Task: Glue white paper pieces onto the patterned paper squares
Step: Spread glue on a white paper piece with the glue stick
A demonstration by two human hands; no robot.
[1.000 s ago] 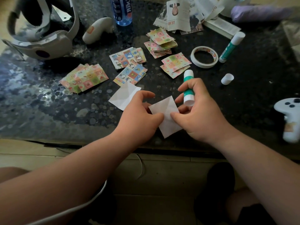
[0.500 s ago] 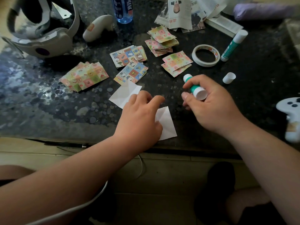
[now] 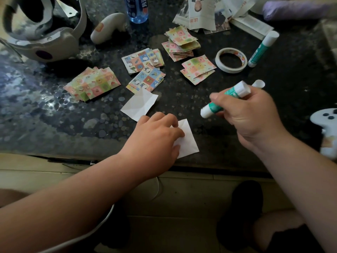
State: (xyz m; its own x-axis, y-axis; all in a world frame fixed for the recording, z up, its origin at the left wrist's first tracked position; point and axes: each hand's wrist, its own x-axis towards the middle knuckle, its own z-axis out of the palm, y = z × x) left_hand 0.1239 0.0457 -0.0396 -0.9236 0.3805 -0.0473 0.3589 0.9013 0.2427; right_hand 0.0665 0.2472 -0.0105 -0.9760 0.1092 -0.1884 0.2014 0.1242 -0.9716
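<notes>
My left hand [image 3: 155, 136] lies flat on a white paper square [image 3: 187, 138] near the table's front edge, pinning it down. In my right hand [image 3: 249, 114] is a green and white glue stick [image 3: 218, 101], held slanted above the table to the right of that paper, its lower end pointing down-left. A second white paper piece [image 3: 139, 105] lies just behind my left hand. Several small piles of patterned paper squares sit further back: pink-green ones [image 3: 92, 83], blue cartoon ones [image 3: 145, 70], and pastel ones [image 3: 197, 68].
A tape roll [image 3: 230, 60], a second glue stick [image 3: 262, 49] and a loose white cap [image 3: 259, 83] lie at the right. A headset [image 3: 42, 41], white controllers [image 3: 107, 27] [image 3: 326, 125], a bottle [image 3: 136, 9] and printed papers [image 3: 202, 13] crowd the back and edges.
My right hand let go of the white paper and lifted rightwards, turning the glue stick from upright to slanted. My left hand pressed the paper flat onto the table.
</notes>
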